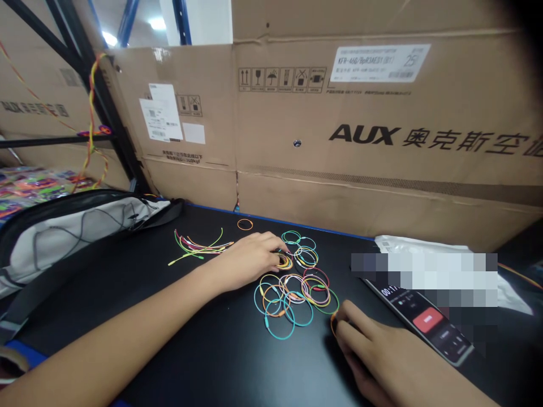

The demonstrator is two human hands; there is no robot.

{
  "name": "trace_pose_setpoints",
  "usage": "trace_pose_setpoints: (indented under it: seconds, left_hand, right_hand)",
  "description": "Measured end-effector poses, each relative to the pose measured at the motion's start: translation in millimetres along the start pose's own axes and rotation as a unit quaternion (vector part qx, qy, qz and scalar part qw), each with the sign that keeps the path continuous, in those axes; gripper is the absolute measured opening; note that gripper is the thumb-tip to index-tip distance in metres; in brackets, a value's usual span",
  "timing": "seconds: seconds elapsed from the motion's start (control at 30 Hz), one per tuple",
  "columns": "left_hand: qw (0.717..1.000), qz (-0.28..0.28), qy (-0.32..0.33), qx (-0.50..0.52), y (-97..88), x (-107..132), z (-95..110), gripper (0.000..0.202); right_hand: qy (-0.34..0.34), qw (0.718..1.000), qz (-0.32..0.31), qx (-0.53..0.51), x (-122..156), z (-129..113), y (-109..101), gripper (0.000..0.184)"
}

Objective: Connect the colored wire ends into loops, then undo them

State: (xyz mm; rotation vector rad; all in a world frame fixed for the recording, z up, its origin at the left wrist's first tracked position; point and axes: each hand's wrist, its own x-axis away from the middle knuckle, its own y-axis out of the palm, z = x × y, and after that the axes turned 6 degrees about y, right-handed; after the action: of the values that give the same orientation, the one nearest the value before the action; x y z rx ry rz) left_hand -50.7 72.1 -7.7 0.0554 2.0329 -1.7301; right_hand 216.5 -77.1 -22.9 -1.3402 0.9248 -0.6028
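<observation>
My left hand [250, 257] reaches over the black table, its fingers curled round a small bundle of coloured wire rings [285, 263]. Part of that bundle is hidden beneath the fingers. Just nearer to me lies a loose pile of wire key rings [280, 338] in blue, orange, pink, yellow and green, with small barrel clasps. More teal rings [291, 232] lie beyond my fingertips. At the lower right, my right hand [365, 347] is closed with an orange wire ring [332, 324] pinched at its fingers; most of this ring is hidden.
Straight, unclosed coloured wires [199, 249] lie left of my left hand, and one orange ring [245, 220] lies behind it. A phone [428, 319] and a white plastic package [424, 244] are at right. A grey bag [76, 232] sits left; large cartons [288, 186] stand behind.
</observation>
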Motion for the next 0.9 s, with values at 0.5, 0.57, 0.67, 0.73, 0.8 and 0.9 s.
trace_pose_setpoints:
  seconds: [0.5,0.57,0.67,0.73,0.8,0.9]
  left_hand:
    - [0.997,0.07,-0.013,-0.04,14.0,-5.6,-12.1,0.008]
    - [0.997,0.058,-0.007,-0.04,19.9,-7.5,-11.4,0.007]
    - [0.998,0.05,-0.007,-0.037,25.1,-8.1,-11.4,0.01]
    - [0.998,0.047,-0.01,-0.036,26.5,-7.4,-12.6,0.011]
    - [0.998,0.042,-0.013,-0.035,27.1,-6.9,-14.1,0.012]
    - [0.999,0.031,-0.017,-0.034,27.4,-6.9,-14.9,0.013]
  right_hand:
    - [0.012,1.0,-0.018,0.007,2.6,-2.0,-1.2,0.024]
    - [0.013,1.0,-0.02,0.007,1.9,-2.1,-0.7,0.023]
    - [0.01,1.0,-0.01,0.001,1.2,-2.3,-0.4,0.025]
    - [0.008,1.0,-0.004,-0.001,1.3,-2.1,-0.7,0.024]
    - [0.005,1.0,-0.002,-0.003,1.7,-1.9,-1.4,0.023]
    - [0.003,1.0,0.003,-0.012,1.8,-2.4,-2.6,0.022]
